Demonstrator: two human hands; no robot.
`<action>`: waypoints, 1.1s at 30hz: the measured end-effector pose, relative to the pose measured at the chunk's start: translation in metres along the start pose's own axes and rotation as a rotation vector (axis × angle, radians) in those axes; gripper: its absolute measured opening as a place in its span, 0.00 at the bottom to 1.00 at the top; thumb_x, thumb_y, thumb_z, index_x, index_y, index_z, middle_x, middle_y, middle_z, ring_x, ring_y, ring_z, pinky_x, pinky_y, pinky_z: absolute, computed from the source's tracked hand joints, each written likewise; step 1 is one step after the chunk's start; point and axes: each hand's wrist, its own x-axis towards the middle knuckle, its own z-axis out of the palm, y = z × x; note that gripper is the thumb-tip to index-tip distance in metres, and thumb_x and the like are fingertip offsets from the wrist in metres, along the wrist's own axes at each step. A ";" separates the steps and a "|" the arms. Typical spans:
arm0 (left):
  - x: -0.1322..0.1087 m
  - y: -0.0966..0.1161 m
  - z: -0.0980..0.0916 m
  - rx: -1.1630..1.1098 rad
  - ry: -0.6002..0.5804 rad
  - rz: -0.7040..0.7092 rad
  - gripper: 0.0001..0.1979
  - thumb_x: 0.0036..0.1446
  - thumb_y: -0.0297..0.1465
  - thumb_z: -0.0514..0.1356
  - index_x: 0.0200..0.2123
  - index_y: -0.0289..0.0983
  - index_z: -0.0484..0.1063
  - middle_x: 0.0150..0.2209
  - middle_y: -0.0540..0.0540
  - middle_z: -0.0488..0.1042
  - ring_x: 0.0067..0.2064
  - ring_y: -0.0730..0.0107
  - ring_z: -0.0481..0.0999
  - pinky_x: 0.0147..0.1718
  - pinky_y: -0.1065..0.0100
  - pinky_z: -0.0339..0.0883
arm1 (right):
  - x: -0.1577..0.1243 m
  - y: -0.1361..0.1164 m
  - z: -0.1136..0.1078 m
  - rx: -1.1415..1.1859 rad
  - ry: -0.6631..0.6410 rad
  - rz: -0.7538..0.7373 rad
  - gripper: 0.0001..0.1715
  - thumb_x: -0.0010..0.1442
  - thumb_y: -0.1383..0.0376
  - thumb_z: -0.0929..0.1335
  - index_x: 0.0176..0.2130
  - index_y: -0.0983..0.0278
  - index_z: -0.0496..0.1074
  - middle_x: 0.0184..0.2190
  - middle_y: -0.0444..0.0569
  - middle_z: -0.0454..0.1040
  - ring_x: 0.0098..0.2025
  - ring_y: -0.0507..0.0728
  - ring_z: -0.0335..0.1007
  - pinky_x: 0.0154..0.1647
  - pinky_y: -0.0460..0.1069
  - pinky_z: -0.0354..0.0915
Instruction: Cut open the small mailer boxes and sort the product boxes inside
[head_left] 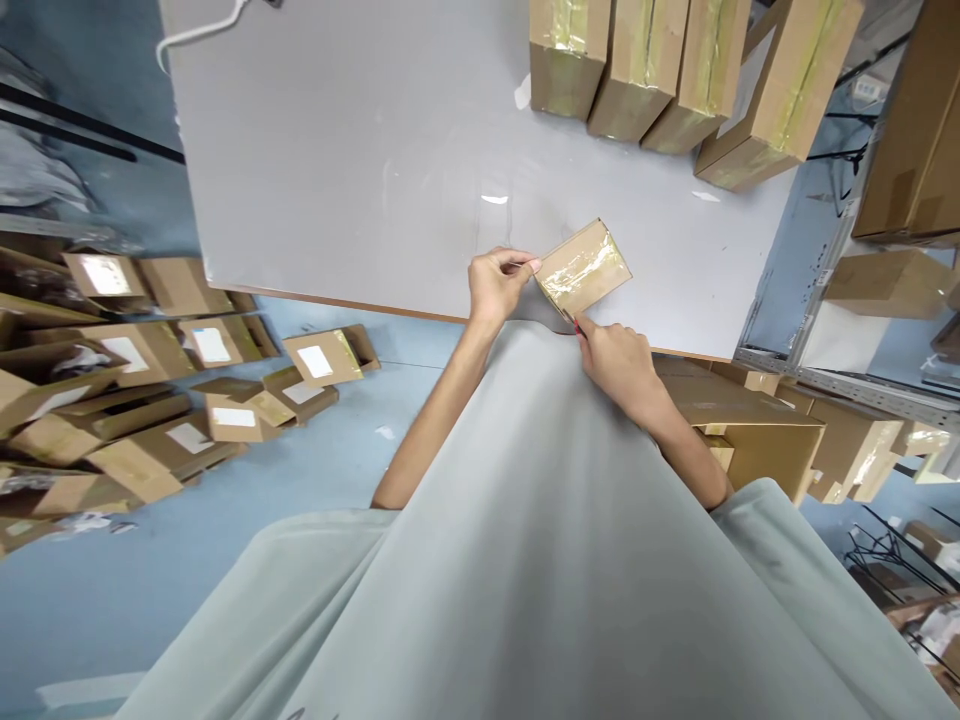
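Observation:
A small flat cardboard box [583, 268], wrapped in shiny clear tape, is held just over the near edge of the grey table [360, 150]. My left hand [496, 285] pinches its left corner with closed fingers. My right hand [619, 362] is closed below the box's near edge, gripping a small red-tipped tool [578, 327] that touches the box. My pale grey shirt fills the lower part of the view.
Several taped cardboard boxes [675, 70] stand in a row at the table's far right. Many small labelled boxes [150, 380] lie scattered on the blue floor at left. Larger cartons [757, 430] and a metal shelf [847, 375] sit at right.

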 end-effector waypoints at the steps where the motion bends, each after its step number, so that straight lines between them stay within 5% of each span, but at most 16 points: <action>1: -0.002 0.001 0.000 0.001 -0.004 0.001 0.05 0.59 0.32 0.72 0.38 0.39 0.88 0.40 0.46 0.86 0.37 0.66 0.82 0.41 0.67 0.77 | 0.001 0.006 -0.003 0.037 0.048 0.009 0.29 0.83 0.62 0.59 0.76 0.59 0.68 0.51 0.62 0.87 0.52 0.70 0.83 0.52 0.57 0.70; 6: -0.021 0.003 0.005 0.035 0.023 0.030 0.11 0.63 0.36 0.70 0.47 0.40 0.86 0.50 0.43 0.87 0.44 0.65 0.86 0.49 0.65 0.80 | 0.053 0.064 0.001 0.263 0.419 0.206 0.30 0.84 0.51 0.59 0.70 0.66 0.71 0.52 0.64 0.85 0.51 0.70 0.81 0.51 0.56 0.70; 11: -0.037 -0.005 0.007 -0.030 0.003 0.005 0.20 0.60 0.34 0.70 0.56 0.40 0.83 0.60 0.39 0.84 0.54 0.61 0.87 0.58 0.60 0.82 | 0.098 0.099 0.032 0.569 0.423 0.182 0.26 0.82 0.47 0.64 0.50 0.65 0.78 0.39 0.56 0.85 0.41 0.63 0.83 0.45 0.51 0.71; 18: -0.022 -0.010 -0.007 -0.098 -0.083 -0.041 0.19 0.56 0.36 0.72 0.51 0.38 0.86 0.57 0.38 0.87 0.59 0.55 0.87 0.62 0.55 0.82 | 0.078 0.086 0.057 0.874 0.387 0.215 0.24 0.79 0.45 0.67 0.40 0.60 0.72 0.31 0.46 0.81 0.26 0.53 0.77 0.33 0.46 0.70; 26: -0.022 0.011 -0.006 0.102 -0.120 0.108 0.20 0.62 0.40 0.69 0.56 0.40 0.85 0.61 0.39 0.85 0.63 0.51 0.85 0.70 0.48 0.75 | 0.067 0.083 0.076 0.889 0.363 0.230 0.24 0.81 0.45 0.64 0.43 0.59 0.72 0.33 0.48 0.83 0.29 0.56 0.80 0.37 0.47 0.72; 29: -0.027 0.033 0.011 0.274 -0.116 0.328 0.19 0.69 0.40 0.66 0.60 0.44 0.83 0.68 0.40 0.80 0.73 0.48 0.75 0.77 0.46 0.66 | 0.057 0.078 0.071 0.754 0.375 0.236 0.25 0.83 0.47 0.59 0.50 0.60 0.75 0.38 0.52 0.85 0.37 0.60 0.84 0.45 0.50 0.73; 33: -0.035 0.049 0.042 0.405 -0.333 0.524 0.16 0.73 0.43 0.64 0.57 0.47 0.84 0.70 0.42 0.78 0.80 0.42 0.66 0.82 0.36 0.51 | 0.046 0.072 0.060 0.589 0.474 0.166 0.28 0.85 0.54 0.54 0.65 0.62 0.72 0.55 0.60 0.85 0.55 0.64 0.83 0.57 0.54 0.72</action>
